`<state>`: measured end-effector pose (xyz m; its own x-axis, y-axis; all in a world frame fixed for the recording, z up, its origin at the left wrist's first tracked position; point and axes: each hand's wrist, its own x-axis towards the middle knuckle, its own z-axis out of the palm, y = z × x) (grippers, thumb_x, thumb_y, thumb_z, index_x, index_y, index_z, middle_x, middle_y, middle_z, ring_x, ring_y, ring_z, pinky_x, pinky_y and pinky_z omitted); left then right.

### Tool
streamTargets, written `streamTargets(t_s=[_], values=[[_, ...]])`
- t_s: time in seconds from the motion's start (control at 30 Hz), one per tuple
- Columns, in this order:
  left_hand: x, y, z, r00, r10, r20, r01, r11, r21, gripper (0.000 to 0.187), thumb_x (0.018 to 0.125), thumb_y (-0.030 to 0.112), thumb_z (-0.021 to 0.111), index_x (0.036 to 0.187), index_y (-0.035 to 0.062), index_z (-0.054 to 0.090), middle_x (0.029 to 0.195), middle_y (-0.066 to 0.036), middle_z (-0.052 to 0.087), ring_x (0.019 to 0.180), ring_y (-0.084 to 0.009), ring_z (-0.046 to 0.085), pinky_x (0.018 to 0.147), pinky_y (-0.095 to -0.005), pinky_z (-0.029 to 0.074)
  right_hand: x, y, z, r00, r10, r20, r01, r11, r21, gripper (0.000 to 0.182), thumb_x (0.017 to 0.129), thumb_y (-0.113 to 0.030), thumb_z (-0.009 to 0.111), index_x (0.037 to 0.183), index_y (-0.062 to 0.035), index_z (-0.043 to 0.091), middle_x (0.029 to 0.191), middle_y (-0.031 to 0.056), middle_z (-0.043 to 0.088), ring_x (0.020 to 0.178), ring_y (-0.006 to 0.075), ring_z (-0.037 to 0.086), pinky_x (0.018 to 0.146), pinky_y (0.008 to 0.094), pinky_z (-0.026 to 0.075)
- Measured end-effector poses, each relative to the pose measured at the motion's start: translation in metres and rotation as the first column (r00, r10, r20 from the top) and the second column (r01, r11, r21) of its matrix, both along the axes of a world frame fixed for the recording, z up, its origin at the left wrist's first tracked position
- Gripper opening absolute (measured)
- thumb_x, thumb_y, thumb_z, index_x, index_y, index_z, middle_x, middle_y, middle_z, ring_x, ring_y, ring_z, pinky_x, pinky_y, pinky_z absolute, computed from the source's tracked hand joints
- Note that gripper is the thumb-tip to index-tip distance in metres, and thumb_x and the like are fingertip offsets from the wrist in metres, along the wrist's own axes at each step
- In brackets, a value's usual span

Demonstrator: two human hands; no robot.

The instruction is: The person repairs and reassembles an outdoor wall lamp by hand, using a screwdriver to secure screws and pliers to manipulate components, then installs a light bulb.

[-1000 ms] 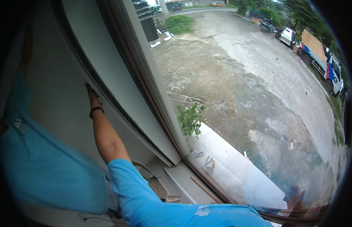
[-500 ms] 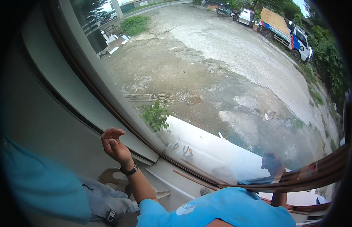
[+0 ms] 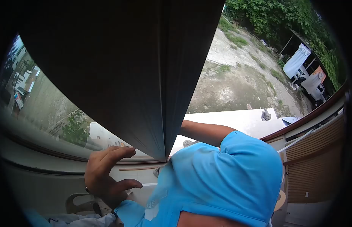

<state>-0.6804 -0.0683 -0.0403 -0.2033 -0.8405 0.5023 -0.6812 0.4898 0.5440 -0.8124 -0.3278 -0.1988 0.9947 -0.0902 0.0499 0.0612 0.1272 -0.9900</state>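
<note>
My left hand is raised at the lower left with thumb and fingers apart and nothing between them. Its fingertips are near the inner face of a dark frame post, which rises close in front of the camera; whether they touch it I cannot tell. My right arm, in a blue sleeve, reaches behind that post, and it hides my right hand. Glass with the yard seen through it lies left of the post, and an opening lies to its right.
Outside is a white ledge below the opening. A ribbed brown panel stands at the right. Part of another person's grey trousers shows at the bottom left, beside a bucket-like container.
The view has swung right and closer to the frame, so the dark post now fills the middle. My right arm now reaches out behind it. The other person has mostly left the view.
</note>
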Motion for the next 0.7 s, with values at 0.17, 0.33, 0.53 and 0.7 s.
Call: streamTargets(t_s=[0.17,0.33,0.53,0.7], values=[[-0.042,-0.003,-0.016,0.944,0.281,-0.173,-0.309,0.936,-0.170,0.099,0.054,0.061,0.095,0.122,-0.0036,0.061,0.092,-0.014,0.073,0.082,-0.0244,0.074,0.078,-0.0325,0.057,0.004,0.002,-0.007,0.983,0.138,0.120,-0.127,0.987,-0.095,0.045,0.105,-0.040,0.054,0.120,0.0008,0.064,0.102,0.0070,0.069,0.091,0.0145,0.064,0.079,0.0309,0.052],[-0.125,-0.021,-0.060,0.620,0.678,-0.394,-0.783,0.566,-0.258,0.110,0.059,0.064,0.094,0.139,0.0027,0.050,0.123,-0.009,0.063,0.111,-0.0205,0.065,0.081,-0.0345,0.057,0.008,0.003,0.009,0.908,0.273,0.319,-0.226,0.958,-0.176,0.040,0.106,-0.035,0.053,0.116,0.0008,0.066,0.100,0.0058,0.070,0.090,0.0128,0.064,0.079,0.0300,0.051],[-0.187,-0.066,-0.091,0.317,0.797,-0.514,-0.939,0.185,-0.291,0.118,0.072,0.080,0.074,0.152,0.0005,0.037,0.143,-0.015,0.050,0.130,-0.0271,0.052,0.103,-0.0436,0.047,-0.003,0.017,0.033,0.927,0.289,0.239,-0.324,0.938,0.123,0.043,0.107,-0.040,0.051,0.098,-0.0008,0.066,0.085,0.0000,0.065,0.079,0.0095,0.057,0.074,0.0278,0.047],[-0.191,-0.081,-0.099,0.115,0.524,-0.844,-0.990,-0.014,-0.143,0.106,0.088,0.084,0.050,0.152,0.0001,0.036,0.149,-0.017,0.047,0.138,-0.0302,0.047,0.116,-0.0492,0.036,0.015,0.019,0.018,0.922,0.330,0.203,-0.346,0.937,0.048,0.044,0.107,-0.040,0.052,0.086,-0.0014,0.055,0.073,0.0056,0.054,0.071,0.0138,0.050,0.067,0.0333,0.044]])
